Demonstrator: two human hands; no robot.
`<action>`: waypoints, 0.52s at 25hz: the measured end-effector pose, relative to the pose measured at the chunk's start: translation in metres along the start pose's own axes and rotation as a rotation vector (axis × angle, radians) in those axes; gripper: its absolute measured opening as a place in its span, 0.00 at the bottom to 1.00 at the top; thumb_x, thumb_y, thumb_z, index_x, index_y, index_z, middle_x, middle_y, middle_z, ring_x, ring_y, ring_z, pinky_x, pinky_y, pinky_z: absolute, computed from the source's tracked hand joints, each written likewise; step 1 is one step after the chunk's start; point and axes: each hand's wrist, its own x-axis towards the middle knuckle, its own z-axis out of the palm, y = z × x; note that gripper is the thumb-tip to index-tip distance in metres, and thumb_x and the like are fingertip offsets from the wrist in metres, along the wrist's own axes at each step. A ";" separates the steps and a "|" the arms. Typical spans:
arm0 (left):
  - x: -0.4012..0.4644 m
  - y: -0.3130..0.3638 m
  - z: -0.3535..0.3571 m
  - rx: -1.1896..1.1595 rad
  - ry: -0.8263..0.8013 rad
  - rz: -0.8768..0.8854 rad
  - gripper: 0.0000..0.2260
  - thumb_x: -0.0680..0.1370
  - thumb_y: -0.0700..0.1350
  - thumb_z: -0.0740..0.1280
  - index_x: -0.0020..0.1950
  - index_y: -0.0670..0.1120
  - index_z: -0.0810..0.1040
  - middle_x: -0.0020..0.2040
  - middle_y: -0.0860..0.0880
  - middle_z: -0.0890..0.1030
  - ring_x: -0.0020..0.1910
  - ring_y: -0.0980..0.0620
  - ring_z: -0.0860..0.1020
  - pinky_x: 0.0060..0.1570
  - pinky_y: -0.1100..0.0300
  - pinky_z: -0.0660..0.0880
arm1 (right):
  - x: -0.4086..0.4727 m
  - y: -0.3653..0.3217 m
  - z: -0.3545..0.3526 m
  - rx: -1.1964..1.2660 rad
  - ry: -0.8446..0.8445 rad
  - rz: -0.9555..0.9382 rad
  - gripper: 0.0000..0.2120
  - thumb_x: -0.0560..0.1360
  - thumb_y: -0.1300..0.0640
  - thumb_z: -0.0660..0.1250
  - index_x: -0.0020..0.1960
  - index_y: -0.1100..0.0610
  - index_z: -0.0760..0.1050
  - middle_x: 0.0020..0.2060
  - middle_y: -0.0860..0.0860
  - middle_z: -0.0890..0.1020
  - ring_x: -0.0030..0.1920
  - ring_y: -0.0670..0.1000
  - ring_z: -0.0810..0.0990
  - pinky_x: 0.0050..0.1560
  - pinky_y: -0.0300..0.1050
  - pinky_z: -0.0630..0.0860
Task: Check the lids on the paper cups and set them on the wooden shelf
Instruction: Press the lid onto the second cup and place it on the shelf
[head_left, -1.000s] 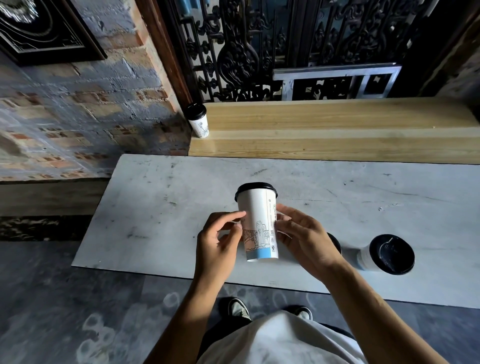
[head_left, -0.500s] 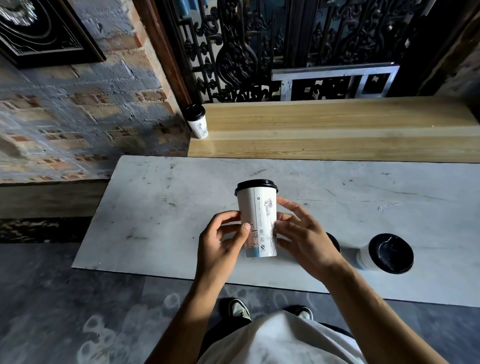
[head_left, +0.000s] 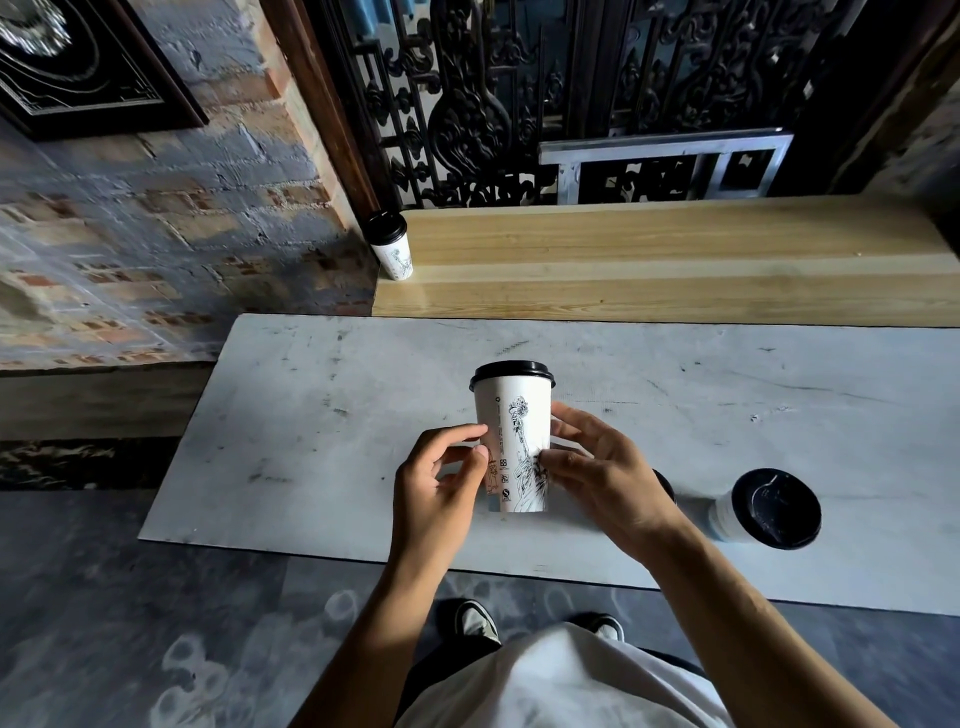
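- A tall paper cup (head_left: 514, 447) with a black lid (head_left: 511, 375) is held upright between both hands, above the grey worktop (head_left: 311, 415) and near its front edge.
- The left hand (head_left: 439, 491) touches the cup's left side with its fingers (head_left: 465, 432) curled; the thumb and forefinger tips rest on the wall, a light hold rather than a full wrap.
- The right hand (head_left: 605, 475) is on the cup's right side, fingers spread loosely, the thumb pressed low on the printed wall. Together the two hands pinch the cup between them.
- The step in hand looks like the check itself: the cup is held up in front of the person for inspection, and the lid appears seated level all round as far as can be seen.
- One cup on the shelf (head_left: 392, 249) already stands at the far left end of the wooden shelf (head_left: 675, 260), right by the brick wall (head_left: 156, 234).
- Another lidded cup (head_left: 769, 512) waits on the worktop to the right; a further dark rim (head_left: 665, 486) peeps out behind the right wrist, too hidden to tell what it is.
- Next, I judge, the cup must be carried forward over the worktop and set upright on the shelf, probably beside the one already there.
- That calls for a firmer one-handed grip round the body, without squeezing the thin wall so hard that the lid pops.
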 end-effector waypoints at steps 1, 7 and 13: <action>0.000 0.001 0.002 -0.006 -0.001 -0.008 0.13 0.79 0.35 0.71 0.51 0.54 0.85 0.51 0.47 0.86 0.47 0.56 0.84 0.49 0.63 0.80 | 0.000 0.000 -0.001 0.001 0.002 -0.005 0.28 0.71 0.68 0.72 0.71 0.61 0.74 0.66 0.64 0.81 0.69 0.69 0.77 0.72 0.66 0.69; 0.001 0.004 0.013 -0.035 -0.018 -0.045 0.07 0.78 0.36 0.72 0.55 0.45 0.83 0.51 0.46 0.86 0.50 0.54 0.84 0.47 0.65 0.80 | 0.001 -0.009 -0.010 -0.063 0.074 -0.011 0.31 0.68 0.64 0.76 0.70 0.55 0.75 0.58 0.62 0.83 0.58 0.58 0.84 0.67 0.60 0.76; 0.004 0.018 0.025 -0.046 -0.003 -0.041 0.15 0.77 0.30 0.70 0.54 0.50 0.80 0.51 0.52 0.85 0.47 0.63 0.83 0.43 0.72 0.78 | 0.006 -0.026 -0.012 -0.278 0.008 -0.070 0.23 0.73 0.66 0.75 0.67 0.57 0.79 0.57 0.57 0.86 0.57 0.53 0.86 0.54 0.43 0.82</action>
